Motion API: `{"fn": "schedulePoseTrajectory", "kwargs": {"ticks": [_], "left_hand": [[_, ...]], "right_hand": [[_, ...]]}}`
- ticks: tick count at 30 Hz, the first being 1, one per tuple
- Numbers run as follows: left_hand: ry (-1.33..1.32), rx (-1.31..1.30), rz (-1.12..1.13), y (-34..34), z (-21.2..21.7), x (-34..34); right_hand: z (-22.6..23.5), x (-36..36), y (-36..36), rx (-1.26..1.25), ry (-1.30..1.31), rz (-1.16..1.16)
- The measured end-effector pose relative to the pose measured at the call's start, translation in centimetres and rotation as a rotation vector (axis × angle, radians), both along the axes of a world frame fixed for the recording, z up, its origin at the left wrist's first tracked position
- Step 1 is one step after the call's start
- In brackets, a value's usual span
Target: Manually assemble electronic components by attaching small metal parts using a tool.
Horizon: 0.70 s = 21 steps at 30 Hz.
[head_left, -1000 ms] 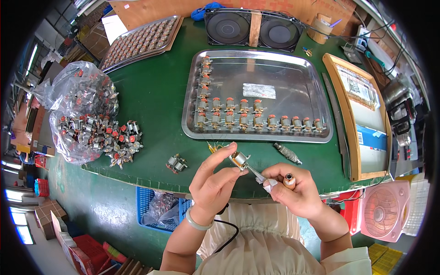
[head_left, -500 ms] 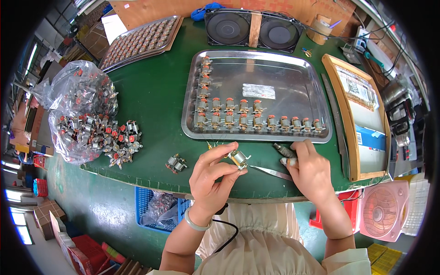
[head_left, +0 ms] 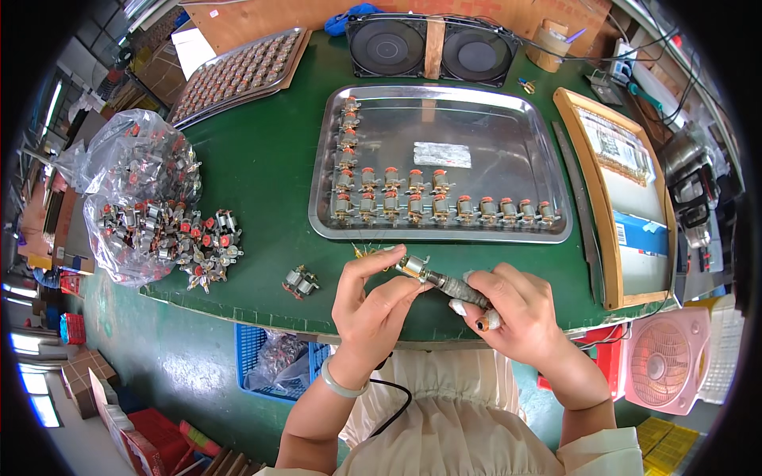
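Observation:
My left hand (head_left: 369,305) pinches a small cylindrical metal component (head_left: 410,266) with lugs, between thumb and forefinger. My right hand (head_left: 516,309) is closed round a hand tool with a grey wrapped handle (head_left: 460,290). The tool's dark metal tip meets the component's right end. Left of my left hand, a loose metal component (head_left: 301,282) lies on the green table. Just beyond both hands is a shiny metal tray (head_left: 492,135), with red-topped components standing along its left side and in rows at its near side.
At left, a clear plastic bag (head_left: 107,170) spills a heap of similar components (head_left: 210,242). A full tray (head_left: 238,71) stands at back left, and two black round-faced units (head_left: 389,47) at the back. A wood-framed panel (head_left: 607,202) and a long metal strip (head_left: 578,198) lie at right.
My right hand has moved left and brought the wrapped tool up to the component. The silver pointed blade that showed beside it is no longer visible. My left hand keeps its pinch.

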<state>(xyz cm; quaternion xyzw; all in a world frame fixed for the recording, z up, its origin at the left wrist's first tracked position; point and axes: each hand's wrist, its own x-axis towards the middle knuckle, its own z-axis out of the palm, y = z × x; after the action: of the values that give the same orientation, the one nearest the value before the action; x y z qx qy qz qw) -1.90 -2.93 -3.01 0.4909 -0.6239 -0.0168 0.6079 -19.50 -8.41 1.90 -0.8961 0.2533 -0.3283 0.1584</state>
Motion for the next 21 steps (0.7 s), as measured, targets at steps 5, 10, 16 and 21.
{"fn": "schedulePoseTrajectory", "kwargs": {"ticks": [5,10,16,21], "left_hand": [[-0.024,0.0,0.036,0.0,-0.1,-0.1],[-0.009,-0.005,-0.035,0.0,0.2,0.0],[0.18,0.143,-0.229,0.1,0.2,-0.7],[0.237,0.185,-0.334,0.0,-0.2,-1.5]], "right_hand": [[0.5,0.1,-0.2,0.36,-0.092,0.024],[1.2,-0.7,-1.3,1.14,-0.02,0.01],[-0.3,-1.8,-2.0,0.167,0.362,-0.2],[0.9,-0.2,-1.6,0.369,0.062,0.077]]}}
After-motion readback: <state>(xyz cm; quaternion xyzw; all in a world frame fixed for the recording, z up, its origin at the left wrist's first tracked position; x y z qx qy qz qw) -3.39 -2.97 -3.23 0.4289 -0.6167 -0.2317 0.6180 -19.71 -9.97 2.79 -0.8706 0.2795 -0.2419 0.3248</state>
